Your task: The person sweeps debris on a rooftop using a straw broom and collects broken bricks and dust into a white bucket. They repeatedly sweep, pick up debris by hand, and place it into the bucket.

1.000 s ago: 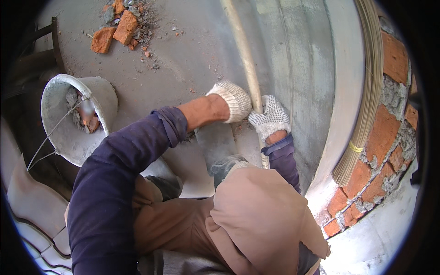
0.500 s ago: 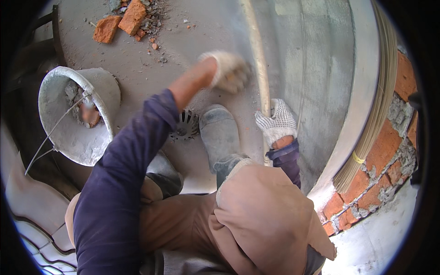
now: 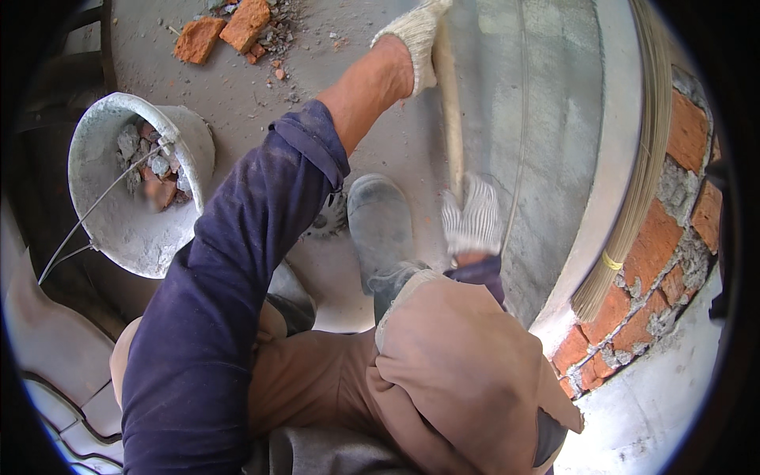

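My left hand (image 3: 412, 43), in a white knit glove, is closed around the upper part of a pale wooden pole (image 3: 451, 119) near the top of the view. My right hand (image 3: 471, 218), also gloved, is closed around the same pole lower down, beside my grey boot (image 3: 378, 233). The pole runs lengthwise away from me along the grey concrete surface on the right. Its far end is out of view, and its near end is hidden by my right hand and knee.
A dusty white bucket (image 3: 99, 198) with rubble lies tilted at the left. Broken bricks (image 3: 245, 24) lie on the floor (image 3: 301, 75) at the top left. A rough brick wall (image 3: 649, 237) and a bundle of thin sticks (image 3: 602, 281) are at the right. A dark slotted disc (image 3: 321, 222) is partly behind my arm.
My left hand has left the middle of the floor and moved up to the far part of the pole, gripping it. My right hand stays low on the pole, its back turned slightly.
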Tool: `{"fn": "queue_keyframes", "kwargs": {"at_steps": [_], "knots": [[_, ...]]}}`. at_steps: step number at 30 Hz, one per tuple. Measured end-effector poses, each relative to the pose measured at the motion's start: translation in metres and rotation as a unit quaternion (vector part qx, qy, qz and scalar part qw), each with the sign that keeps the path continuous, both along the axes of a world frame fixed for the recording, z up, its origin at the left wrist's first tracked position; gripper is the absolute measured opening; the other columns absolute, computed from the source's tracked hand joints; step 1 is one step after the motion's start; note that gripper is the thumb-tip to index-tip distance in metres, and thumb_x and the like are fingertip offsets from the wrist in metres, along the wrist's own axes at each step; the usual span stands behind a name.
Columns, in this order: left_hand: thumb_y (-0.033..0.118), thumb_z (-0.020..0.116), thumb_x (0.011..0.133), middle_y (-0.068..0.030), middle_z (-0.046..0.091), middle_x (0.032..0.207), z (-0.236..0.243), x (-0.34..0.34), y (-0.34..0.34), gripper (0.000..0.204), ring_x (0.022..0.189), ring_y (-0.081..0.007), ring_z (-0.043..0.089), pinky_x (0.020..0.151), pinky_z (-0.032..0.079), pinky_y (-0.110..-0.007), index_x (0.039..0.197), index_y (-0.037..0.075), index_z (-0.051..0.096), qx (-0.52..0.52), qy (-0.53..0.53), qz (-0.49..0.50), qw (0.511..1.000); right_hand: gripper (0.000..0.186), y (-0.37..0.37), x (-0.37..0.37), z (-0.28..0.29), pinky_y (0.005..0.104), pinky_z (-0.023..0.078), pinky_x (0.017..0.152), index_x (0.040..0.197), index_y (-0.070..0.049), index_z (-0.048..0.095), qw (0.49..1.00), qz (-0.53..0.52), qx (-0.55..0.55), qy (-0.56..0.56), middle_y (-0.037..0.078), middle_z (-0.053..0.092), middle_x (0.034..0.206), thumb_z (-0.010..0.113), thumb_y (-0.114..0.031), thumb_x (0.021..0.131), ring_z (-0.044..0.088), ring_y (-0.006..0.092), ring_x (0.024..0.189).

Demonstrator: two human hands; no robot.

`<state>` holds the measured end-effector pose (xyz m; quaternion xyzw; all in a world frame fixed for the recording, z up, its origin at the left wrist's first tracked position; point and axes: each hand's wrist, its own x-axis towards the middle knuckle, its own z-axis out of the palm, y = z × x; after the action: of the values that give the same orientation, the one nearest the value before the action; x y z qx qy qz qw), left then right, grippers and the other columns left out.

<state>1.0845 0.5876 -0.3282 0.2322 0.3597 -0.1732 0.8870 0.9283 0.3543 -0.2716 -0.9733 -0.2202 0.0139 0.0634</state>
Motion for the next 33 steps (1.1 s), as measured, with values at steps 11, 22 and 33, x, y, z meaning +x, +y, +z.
{"fn": "queue_keyframes", "kwargs": {"at_steps": [11, 22, 33], "knots": [[0.032, 0.071, 0.091, -0.0189, 0.046, 0.129, 0.024, -0.004, -0.011, 0.057, 0.125, -0.0320, 0.047, 0.117, 0.030, -0.052, 0.132, 0.002, 0.045, -0.018, 0.008, 0.029, 0.999, 0.049, 0.060, 0.004, -0.067, 0.0462, 0.041, 0.093, 0.124, -0.001, 0.057, 0.988, 0.070, -0.095, 0.101, 0.019, 0.055, 0.113, 0.069, -0.034, 0.090, 0.051, 0.0360, 0.105], [0.033, 0.067, 0.094, -0.0310, 0.033, 0.152, 0.071, -0.011, 0.008, 0.059, 0.141, -0.0406, 0.036, 0.117, 0.029, -0.050, 0.141, 0.004, 0.049, 0.022, -0.066, -0.073, 0.995, 0.057, 0.077, 0.021, -0.081, 0.0519, 0.030, 0.106, 0.133, 0.001, 0.052, 0.982, 0.093, -0.125, 0.110, 0.023, 0.045, 0.133, 0.064, -0.036, 0.092, 0.036, 0.0411, 0.125], [0.010, 0.052, 0.098, -0.0120, 0.057, 0.141, 0.111, -0.052, 0.095, 0.043, 0.125, -0.0257, 0.058, 0.109, 0.045, -0.035, 0.140, 0.014, 0.057, 0.614, -0.524, -0.333, 0.488, 0.065, 0.088, 0.042, -0.106, 0.0576, 0.018, 0.119, 0.143, 0.003, 0.047, 0.981, 0.112, -0.109, 0.118, 0.026, 0.035, 0.153, 0.059, -0.038, 0.094, 0.022, 0.0462, 0.146]]}}
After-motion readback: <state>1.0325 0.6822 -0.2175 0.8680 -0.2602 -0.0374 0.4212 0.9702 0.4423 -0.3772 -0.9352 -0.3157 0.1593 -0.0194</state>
